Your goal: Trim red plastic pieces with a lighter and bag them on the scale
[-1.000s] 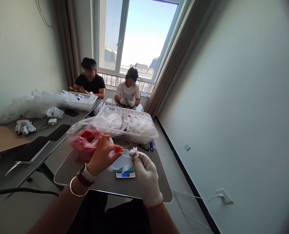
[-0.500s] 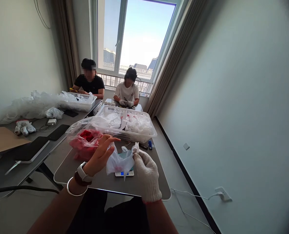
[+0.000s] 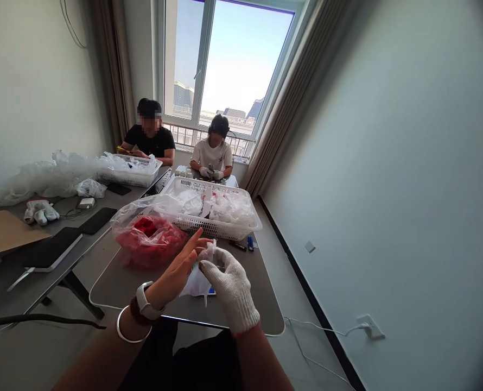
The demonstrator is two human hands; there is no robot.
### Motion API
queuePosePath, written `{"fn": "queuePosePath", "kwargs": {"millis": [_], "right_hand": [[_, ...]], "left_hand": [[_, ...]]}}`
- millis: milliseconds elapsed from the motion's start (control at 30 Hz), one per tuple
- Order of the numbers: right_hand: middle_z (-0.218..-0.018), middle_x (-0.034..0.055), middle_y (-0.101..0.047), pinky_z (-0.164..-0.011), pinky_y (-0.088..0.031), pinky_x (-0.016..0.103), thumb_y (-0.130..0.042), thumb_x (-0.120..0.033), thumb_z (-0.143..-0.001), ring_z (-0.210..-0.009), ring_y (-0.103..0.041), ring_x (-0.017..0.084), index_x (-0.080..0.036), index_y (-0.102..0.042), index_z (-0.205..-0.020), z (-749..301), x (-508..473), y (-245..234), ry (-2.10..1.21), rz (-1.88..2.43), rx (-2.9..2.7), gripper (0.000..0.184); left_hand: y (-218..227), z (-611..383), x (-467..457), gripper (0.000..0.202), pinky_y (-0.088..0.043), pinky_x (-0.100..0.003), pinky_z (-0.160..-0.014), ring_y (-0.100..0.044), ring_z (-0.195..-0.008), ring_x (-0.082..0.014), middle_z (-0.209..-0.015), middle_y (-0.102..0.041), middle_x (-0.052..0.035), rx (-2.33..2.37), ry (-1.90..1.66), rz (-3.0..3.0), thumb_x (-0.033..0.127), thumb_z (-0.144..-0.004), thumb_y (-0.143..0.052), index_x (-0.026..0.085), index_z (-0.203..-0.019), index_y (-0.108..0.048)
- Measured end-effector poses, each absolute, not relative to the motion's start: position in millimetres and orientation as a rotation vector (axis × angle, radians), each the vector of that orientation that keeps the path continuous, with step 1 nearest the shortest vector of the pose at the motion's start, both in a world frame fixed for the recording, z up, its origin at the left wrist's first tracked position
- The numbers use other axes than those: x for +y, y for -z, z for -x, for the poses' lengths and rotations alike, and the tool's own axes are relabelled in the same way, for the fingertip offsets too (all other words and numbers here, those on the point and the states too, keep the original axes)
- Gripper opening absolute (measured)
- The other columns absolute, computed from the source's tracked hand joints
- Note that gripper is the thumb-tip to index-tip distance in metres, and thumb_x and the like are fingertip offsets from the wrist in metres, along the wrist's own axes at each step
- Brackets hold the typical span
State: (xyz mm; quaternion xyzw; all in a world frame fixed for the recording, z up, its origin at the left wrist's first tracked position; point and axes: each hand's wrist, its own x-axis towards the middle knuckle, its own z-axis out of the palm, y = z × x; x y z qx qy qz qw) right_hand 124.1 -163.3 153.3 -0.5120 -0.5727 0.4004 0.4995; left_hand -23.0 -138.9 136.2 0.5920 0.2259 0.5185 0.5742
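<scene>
A red-hemmed white glove [image 3: 237,297], pale watchband [image 3: 144,300], silver bangle [image 3: 131,341] show.

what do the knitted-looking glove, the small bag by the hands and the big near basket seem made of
Glove: matt knitted yarn, probably cotton or a blend, judging by its ribbed texture.
Small bag: likely thin plastic film, soft and slightly translucent, from its creases and pointed edges.
Basket: probably moulded white plastic, going by its rows of even holes.

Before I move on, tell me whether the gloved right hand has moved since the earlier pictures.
Yes: judged against the white perforated basket, the gloved right hand has shifted left, closer to the bare left hand.
</scene>
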Motion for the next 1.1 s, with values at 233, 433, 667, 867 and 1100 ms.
{"fn": "queuePosePath", "kwargs": {"millis": [233, 433, 667, 867, 1100], "right_hand": [[-0.090, 0.0040, -0.071, -0.073, -0.048, 0.026, -0.059, -0.043, -0.085, -0.082, -0.061, 0.017, -0.017, -0.070, -0.098, -125.1, -154.1, -144.0, -1.032, 1.174, -1.252, 0.032], [-0.081, 0.0026, -0.067, -0.064, -0.045, 0.023, -0.058, -0.037, -0.082, -0.072, -0.057, 0.015, -0.015, -0.069, -0.094, -127.0, -150.0, -143.4, -1.081, 1.190, -1.290, 0.027], [-0.090, 0.0031, -0.071, -0.073, -0.047, 0.025, -0.054, -0.038, -0.085, -0.083, -0.061, 0.018, -0.018, -0.070, -0.095, -120.9, -149.9, -142.8, -1.012, 1.224, -1.407, 0.027], [-0.093, 0.0045, -0.072, -0.079, -0.050, 0.030, -0.062, -0.043, -0.080, -0.089, -0.064, 0.021, -0.018, -0.071, -0.099, -121.3, -152.0, -148.3, -1.006, 1.265, -1.446, 0.033], [-0.086, 0.0034, -0.070, -0.071, -0.048, 0.027, -0.063, -0.042, -0.080, -0.079, -0.062, 0.018, -0.017, -0.070, -0.092, -120.0, -146.1, -133.5, -1.089, 1.223, -1.314, 0.030]], "left_hand": [[-130.1, 26.2, -143.6, 0.071, -0.036, -0.048, -0.107, -0.047, -0.125, -0.0309, -0.138, -0.050, -0.0129, 0.599, -1.295, -1.672, 0.058, -0.088, -0.055, 0.027, -0.147, -0.031], [-96.2, 28.4, -140.3, 0.063, -0.041, -0.042, -0.102, -0.049, -0.123, -0.0266, -0.136, -0.049, -0.0105, 0.745, -1.549, -1.557, 0.036, -0.087, -0.065, 0.030, -0.142, -0.035], [-88.7, 22.8, -144.8, 0.045, -0.045, -0.039, -0.098, -0.058, -0.111, -0.0218, -0.126, -0.053, -0.0076, 0.640, -1.549, -1.327, 0.033, -0.092, -0.057, 0.030, -0.133, -0.039], [-89.8, 19.5, -149.3, 0.046, -0.035, -0.045, -0.106, -0.051, -0.121, -0.0255, -0.126, -0.056, -0.0094, 0.734, -1.507, -1.557, 0.038, -0.098, -0.044, 0.026, -0.140, -0.032], [-94.8, 17.8, -152.8, 0.049, -0.030, -0.050, -0.106, -0.045, -0.124, -0.0293, -0.126, -0.055, -0.0120, 0.939, -1.542, -1.840, 0.046, -0.097, -0.041, 0.025, -0.141, -0.033]]}}
